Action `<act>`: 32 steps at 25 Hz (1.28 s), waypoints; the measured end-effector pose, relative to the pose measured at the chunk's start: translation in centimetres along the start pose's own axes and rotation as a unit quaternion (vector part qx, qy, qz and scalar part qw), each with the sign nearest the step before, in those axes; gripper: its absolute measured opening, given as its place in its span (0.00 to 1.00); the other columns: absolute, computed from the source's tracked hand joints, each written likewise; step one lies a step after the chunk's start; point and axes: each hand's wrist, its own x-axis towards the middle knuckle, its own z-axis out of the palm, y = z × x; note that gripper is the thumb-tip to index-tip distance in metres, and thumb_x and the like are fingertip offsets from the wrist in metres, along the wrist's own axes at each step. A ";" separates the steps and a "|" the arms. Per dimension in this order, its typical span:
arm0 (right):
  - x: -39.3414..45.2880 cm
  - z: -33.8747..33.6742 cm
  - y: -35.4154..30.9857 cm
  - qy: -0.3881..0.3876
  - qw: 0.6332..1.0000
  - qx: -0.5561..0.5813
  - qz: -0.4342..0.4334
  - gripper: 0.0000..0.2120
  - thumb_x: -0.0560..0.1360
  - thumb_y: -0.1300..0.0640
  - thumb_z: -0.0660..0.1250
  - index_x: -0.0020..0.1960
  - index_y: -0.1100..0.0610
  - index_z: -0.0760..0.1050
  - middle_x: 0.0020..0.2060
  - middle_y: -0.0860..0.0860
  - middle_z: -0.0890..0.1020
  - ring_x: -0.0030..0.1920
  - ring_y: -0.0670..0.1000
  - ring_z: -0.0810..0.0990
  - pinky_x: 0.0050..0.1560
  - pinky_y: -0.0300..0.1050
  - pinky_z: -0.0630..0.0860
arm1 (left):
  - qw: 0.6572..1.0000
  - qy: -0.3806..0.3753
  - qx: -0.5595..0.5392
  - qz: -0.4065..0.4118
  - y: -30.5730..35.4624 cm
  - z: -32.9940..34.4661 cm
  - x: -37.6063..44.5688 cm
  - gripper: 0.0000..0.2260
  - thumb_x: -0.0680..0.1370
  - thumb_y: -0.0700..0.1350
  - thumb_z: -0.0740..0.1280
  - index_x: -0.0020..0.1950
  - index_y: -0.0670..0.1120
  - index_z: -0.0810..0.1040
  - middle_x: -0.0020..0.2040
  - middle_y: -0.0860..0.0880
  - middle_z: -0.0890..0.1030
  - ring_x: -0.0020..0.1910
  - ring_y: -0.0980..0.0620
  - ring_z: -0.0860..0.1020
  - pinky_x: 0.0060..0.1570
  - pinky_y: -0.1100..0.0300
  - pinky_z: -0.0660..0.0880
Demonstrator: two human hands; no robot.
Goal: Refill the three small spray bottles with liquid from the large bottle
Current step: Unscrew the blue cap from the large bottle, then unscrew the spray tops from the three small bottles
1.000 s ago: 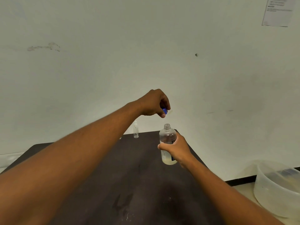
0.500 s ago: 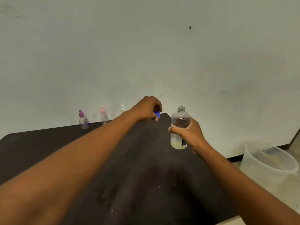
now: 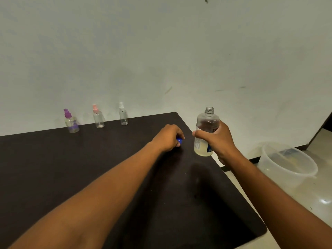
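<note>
My right hand [image 3: 216, 141] grips the large clear bottle [image 3: 206, 126], upright and uncapped, with a little pale liquid at its bottom, held above the table's right edge. My left hand [image 3: 168, 139] is low over the dark table [image 3: 71, 168], fingers closed on the blue cap [image 3: 179, 140]. Three small spray bottles stand along the far edge by the wall: purple-topped [image 3: 71, 121], pink-topped [image 3: 98, 117], white-topped [image 3: 123, 115]. All three look nearly empty.
A translucent plastic bucket [image 3: 287, 164] sits on the pale floor to the right of the table. A plain wall rises just behind the table's far edge. A dark doorframe edge shows at the far right.
My left hand came down from above the bottle's mouth to the table surface with the blue cap. My view swung left and down, bringing the three spray bottles into sight.
</note>
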 end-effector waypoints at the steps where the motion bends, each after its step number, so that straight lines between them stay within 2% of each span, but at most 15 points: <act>1: 0.1 0.0 0.3 0.000 1.000 0.001 0.002 0.22 0.70 0.58 0.79 0.61 0.48 0.76 0.51 0.47 0.83 0.53 0.50 0.83 0.57 0.51 0.81 | 1.000 -0.007 0.000 -0.007 0.0 0.6 0.2 0.18 0.72 0.35 0.76 0.61 0.47 0.85 0.60 0.47 0.84 0.58 0.48 0.81 0.63 0.52 0.77; 7: 0.3 -0.2 0.9 0.003 1.000 -0.001 0.005 0.23 0.70 0.58 0.79 0.62 0.49 0.75 0.52 0.47 0.83 0.53 0.49 0.82 0.59 0.52 0.80 | 0.999 -0.007 -0.037 -0.033 0.1 2.0 0.6 0.26 0.74 0.36 0.76 0.70 0.48 0.78 0.65 0.47 0.82 0.64 0.47 0.79 0.68 0.50 0.74; 10: 0.1 -0.1 0.4 -0.002 1.000 -0.003 0.005 0.24 0.70 0.57 0.79 0.63 0.50 0.76 0.54 0.49 0.83 0.55 0.51 0.82 0.59 0.53 0.80 | 0.999 -0.004 -0.041 -0.035 -0.3 1.9 -0.2 0.31 0.74 0.41 0.77 0.76 0.49 0.72 0.67 0.46 0.80 0.66 0.47 0.78 0.69 0.49 0.74; 15: -0.8 1.3 -1.8 -0.024 1.000 0.012 -0.004 0.19 0.70 0.58 0.79 0.55 0.45 0.77 0.51 0.49 0.84 0.53 0.52 0.83 0.56 0.52 0.81 | 0.998 0.050 -0.002 -0.032 -2.1 -1.0 -3.7 0.33 0.77 0.50 0.73 0.80 0.50 0.64 0.75 0.44 0.73 0.73 0.44 0.72 0.71 0.48 0.70; 18: -1.4 2.9 -3.4 -0.041 0.999 0.024 -0.007 0.18 0.70 0.58 0.79 0.56 0.48 0.77 0.50 0.50 0.84 0.53 0.52 0.83 0.53 0.50 0.81 | 0.996 0.072 0.026 -0.035 -3.8 -3.7 -6.4 0.34 0.79 0.53 0.71 0.81 0.49 0.61 0.78 0.45 0.68 0.76 0.45 0.68 0.73 0.49 0.66; 22: -2.1 6.3 -5.7 -0.054 0.998 0.042 -0.012 0.23 0.69 0.56 0.80 0.62 0.50 0.77 0.53 0.50 0.84 0.54 0.53 0.83 0.55 0.53 0.82 | 0.993 0.099 0.036 -0.045 -6.3 -7.1 -11.0 0.33 0.81 0.54 0.68 0.82 0.47 0.60 0.79 0.46 0.66 0.78 0.45 0.65 0.74 0.50 0.64; 28: -1.5 11.4 -7.4 -0.055 0.996 0.068 -0.022 0.25 0.68 0.58 0.80 0.63 0.52 0.77 0.53 0.51 0.84 0.54 0.54 0.83 0.55 0.53 0.82 | 0.989 0.123 0.047 -0.062 -9.6 -10.4 -15.3 0.32 0.80 0.56 0.68 0.81 0.48 0.61 0.78 0.45 0.68 0.77 0.46 0.67 0.72 0.50 0.67; 32: -0.2 13.6 -6.4 -0.059 0.996 0.064 -0.016 0.25 0.68 0.60 0.81 0.61 0.51 0.77 0.51 0.50 0.84 0.52 0.52 0.84 0.53 0.49 0.82 | 0.988 0.130 0.054 -0.060 -11.4 -11.0 -16.0 0.31 0.81 0.55 0.67 0.81 0.48 0.61 0.78 0.46 0.68 0.76 0.46 0.67 0.72 0.51 0.66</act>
